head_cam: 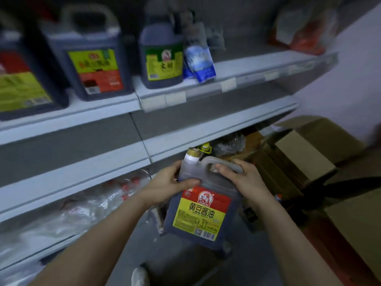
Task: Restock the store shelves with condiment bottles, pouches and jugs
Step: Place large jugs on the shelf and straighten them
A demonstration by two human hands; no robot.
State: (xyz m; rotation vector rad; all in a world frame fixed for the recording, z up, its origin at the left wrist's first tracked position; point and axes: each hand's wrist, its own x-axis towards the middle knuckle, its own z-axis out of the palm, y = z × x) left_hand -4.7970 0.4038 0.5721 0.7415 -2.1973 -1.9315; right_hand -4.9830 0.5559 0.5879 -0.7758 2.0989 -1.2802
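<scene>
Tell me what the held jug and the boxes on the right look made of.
The jug looks like smooth translucent plastic: dark liquid shows through, handle moulded in. The boxes look like matte brown cardboard, with folded flaps.

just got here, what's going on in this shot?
A person holds a soy sauce jug in both hands in front of store shelves: right hand grips its handle, left hand holds its shoulder. It is not shelved yet. The upper shelf carries other jugs and blue pouches, with bare space to their right. Open cardboard boxes sit at right.
</scene>
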